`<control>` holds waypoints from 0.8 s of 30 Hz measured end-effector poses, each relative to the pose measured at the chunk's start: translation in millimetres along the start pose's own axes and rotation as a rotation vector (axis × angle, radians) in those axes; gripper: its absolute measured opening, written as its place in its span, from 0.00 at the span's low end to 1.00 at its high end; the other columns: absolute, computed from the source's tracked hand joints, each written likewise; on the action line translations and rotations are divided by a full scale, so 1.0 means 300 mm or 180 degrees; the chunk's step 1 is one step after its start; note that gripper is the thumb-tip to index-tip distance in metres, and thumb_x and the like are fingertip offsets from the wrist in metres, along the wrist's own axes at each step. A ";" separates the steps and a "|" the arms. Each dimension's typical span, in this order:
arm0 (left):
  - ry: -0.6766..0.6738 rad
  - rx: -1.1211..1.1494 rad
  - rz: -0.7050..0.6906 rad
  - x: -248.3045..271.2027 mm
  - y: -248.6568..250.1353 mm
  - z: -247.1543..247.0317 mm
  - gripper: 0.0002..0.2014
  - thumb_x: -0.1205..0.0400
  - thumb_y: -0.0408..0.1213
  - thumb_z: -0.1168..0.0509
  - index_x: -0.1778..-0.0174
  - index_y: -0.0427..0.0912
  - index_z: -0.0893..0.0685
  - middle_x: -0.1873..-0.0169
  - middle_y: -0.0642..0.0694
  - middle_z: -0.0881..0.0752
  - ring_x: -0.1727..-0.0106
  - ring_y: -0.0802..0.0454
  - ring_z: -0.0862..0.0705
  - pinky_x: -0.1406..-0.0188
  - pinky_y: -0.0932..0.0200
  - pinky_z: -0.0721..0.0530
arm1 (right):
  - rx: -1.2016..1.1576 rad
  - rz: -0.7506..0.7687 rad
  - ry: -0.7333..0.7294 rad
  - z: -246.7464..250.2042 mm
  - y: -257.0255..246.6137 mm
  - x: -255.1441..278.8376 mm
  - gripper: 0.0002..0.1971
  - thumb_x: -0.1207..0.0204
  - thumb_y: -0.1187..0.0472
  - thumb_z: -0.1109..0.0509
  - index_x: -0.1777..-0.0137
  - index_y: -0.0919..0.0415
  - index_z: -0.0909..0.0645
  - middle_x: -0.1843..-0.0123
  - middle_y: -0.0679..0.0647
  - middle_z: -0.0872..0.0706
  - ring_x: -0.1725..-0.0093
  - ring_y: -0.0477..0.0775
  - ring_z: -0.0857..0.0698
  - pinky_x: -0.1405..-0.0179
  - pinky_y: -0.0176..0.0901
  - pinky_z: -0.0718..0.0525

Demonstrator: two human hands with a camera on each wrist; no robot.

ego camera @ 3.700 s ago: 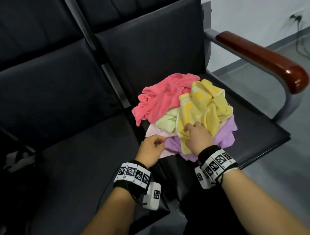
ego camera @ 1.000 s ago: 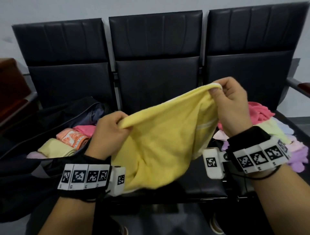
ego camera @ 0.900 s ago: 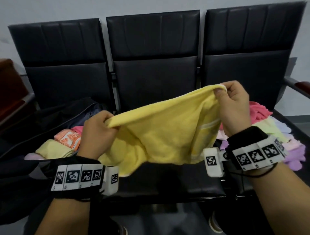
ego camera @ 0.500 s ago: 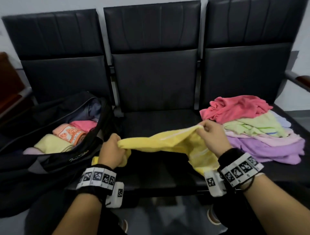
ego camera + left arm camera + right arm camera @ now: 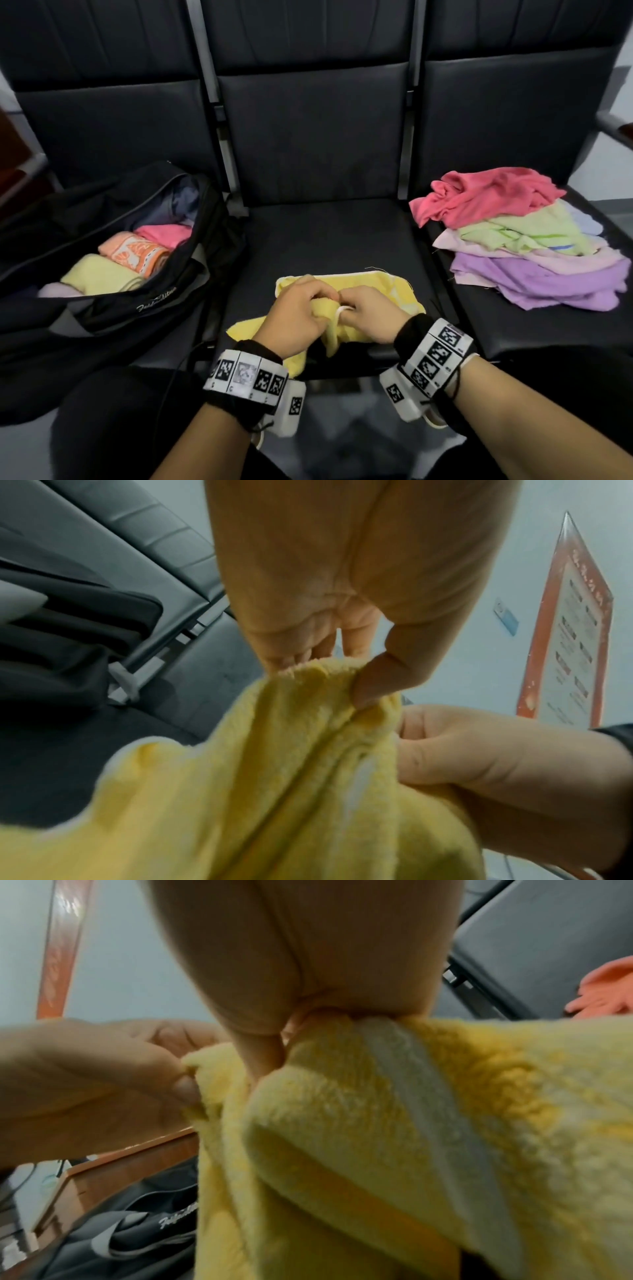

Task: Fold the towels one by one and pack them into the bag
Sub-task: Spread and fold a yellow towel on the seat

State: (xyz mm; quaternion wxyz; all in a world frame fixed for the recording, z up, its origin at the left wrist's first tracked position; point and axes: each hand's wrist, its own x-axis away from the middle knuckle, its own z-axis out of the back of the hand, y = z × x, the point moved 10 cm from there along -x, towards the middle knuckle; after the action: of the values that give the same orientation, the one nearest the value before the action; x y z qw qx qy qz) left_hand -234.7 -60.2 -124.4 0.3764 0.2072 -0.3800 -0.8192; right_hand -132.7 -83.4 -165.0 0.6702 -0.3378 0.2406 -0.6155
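both hands, left hand (image 5: pixel 297 322) and right hand (image 5: pixel 368 317), pinch the yellow towel (image 5: pixel 383 286) on the middle seat (image 5: pixel 329 236); match corners squarely, then flatten before folding again for the bag (image 5: pixel 144 301).

bag (image 5: pixel 113 274) on left seat, towel (image 5: pixel 376 287) under hands on middle seat, towel pile (image 5: pixel 534 253) on right seat

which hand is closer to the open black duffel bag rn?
Left. The left hand pinches the yellow terry towel on the middle seat, on the side toward the open black duffel bag. The right hand grips the same towel, just beyond it.
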 end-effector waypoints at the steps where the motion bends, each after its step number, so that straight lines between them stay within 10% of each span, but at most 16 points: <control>1: -0.0047 -0.0038 0.0040 0.003 -0.010 0.005 0.19 0.33 0.23 0.30 0.50 0.48 0.11 0.56 0.58 0.16 0.51 0.63 0.18 0.51 0.74 0.24 | 0.0007 -0.0035 0.0084 0.017 0.004 0.002 0.04 0.25 0.67 0.31 0.56 0.60 0.16 0.64 0.47 0.17 0.62 0.46 0.22 0.58 0.46 0.23; 5: -0.0461 -0.0005 0.0462 0.027 -0.107 -0.006 0.14 0.27 0.30 0.30 0.47 0.50 0.12 0.62 0.60 0.14 0.60 0.64 0.17 0.57 0.65 0.20 | -0.0160 -0.0004 0.0470 0.104 0.002 0.018 0.08 0.27 0.68 0.31 0.59 0.53 0.16 0.63 0.44 0.14 0.60 0.42 0.18 0.58 0.34 0.23; 9: -0.0504 0.0143 0.0510 0.040 -0.146 -0.003 0.04 0.25 0.42 0.34 0.65 0.49 0.17 0.73 0.60 0.23 0.67 0.58 0.26 0.60 0.52 0.26 | -0.0097 0.0017 0.0744 0.167 -0.004 0.033 0.09 0.27 0.70 0.32 0.58 0.54 0.16 0.61 0.47 0.12 0.58 0.45 0.16 0.56 0.37 0.21; 13: -0.0595 0.0765 0.0669 0.046 -0.148 0.006 0.16 0.20 0.47 0.41 0.55 0.41 0.11 0.62 0.50 0.12 0.57 0.56 0.17 0.48 0.56 0.22 | -0.0089 0.0045 0.0868 0.210 -0.007 0.040 0.10 0.26 0.70 0.32 0.57 0.54 0.15 0.60 0.46 0.11 0.56 0.45 0.14 0.54 0.39 0.18; 18: -0.0565 0.0482 0.0498 0.036 -0.124 0.035 0.09 0.14 0.37 0.35 0.53 0.43 0.10 0.56 0.44 0.10 0.51 0.48 0.12 0.40 0.43 0.17 | -0.0145 0.0166 0.1022 0.244 -0.015 0.038 0.12 0.26 0.69 0.32 0.57 0.49 0.15 0.60 0.43 0.11 0.56 0.41 0.13 0.55 0.38 0.18; 24: 0.1227 0.0231 0.0704 0.037 -0.187 0.298 0.07 0.16 0.29 0.34 0.58 0.38 0.12 0.61 0.37 0.11 0.58 0.41 0.15 0.52 0.49 0.17 | -0.0125 0.0128 0.1993 0.406 -0.015 0.072 0.16 0.27 0.70 0.32 0.45 0.50 0.14 0.61 0.45 0.12 0.59 0.41 0.15 0.54 0.33 0.21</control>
State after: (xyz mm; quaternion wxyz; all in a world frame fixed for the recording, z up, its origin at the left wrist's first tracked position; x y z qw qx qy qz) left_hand -323.3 -3.1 -112.6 0.5218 0.3304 -0.3506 -0.7040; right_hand -43.0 -85.8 -79.6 0.5689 -0.1398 0.4537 -0.6715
